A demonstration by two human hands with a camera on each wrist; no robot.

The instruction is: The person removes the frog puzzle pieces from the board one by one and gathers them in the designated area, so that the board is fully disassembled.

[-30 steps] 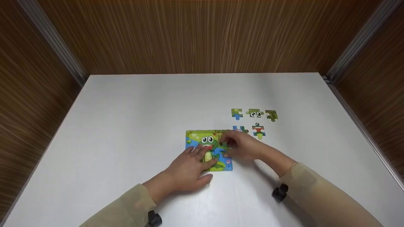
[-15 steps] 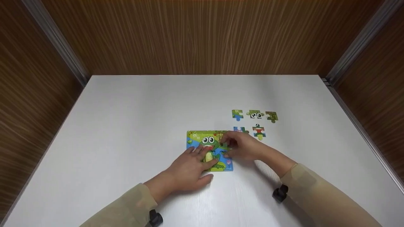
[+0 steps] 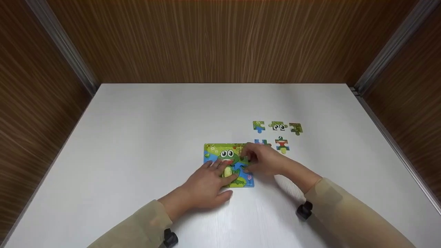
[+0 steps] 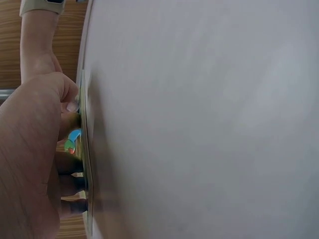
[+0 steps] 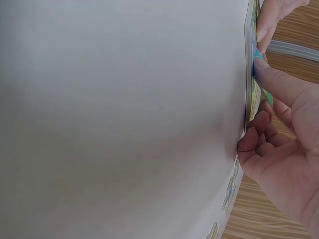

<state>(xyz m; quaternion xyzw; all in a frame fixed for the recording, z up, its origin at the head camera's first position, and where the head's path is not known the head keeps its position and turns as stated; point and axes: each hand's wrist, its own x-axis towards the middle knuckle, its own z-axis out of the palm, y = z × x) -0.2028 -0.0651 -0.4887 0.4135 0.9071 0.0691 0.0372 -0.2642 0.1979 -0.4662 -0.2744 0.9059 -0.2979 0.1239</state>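
A frog jigsaw puzzle in a square tray (image 3: 211, 148) lies on the white table, colored green and blue. My left hand (image 3: 205, 187) rests on its lower left part with the fingers spread and fairly straight. At the tray's right side my right hand (image 3: 267, 160) pinches a puzzle piece (image 5: 267, 93) between thumb and fingers. In the right wrist view this green and blue piece is tilted up from the tray, its lower edge by the thumb tip. The other right fingers are curled near the tray's edge. My right hand hides part of the puzzle's right side.
Beyond the right hand lie several loose pieces: a green and blue one (image 3: 259, 126), one with eyes (image 3: 278, 126), a dark green one (image 3: 296, 128), a red-mouthed one (image 3: 282, 144) and a partly hidden one (image 3: 260, 141). Wood-patterned panels (image 3: 220, 41) enclose the table.
The head view has shifted slightly. Both hands, the tray and the loose pieces keep their places relative to one another.
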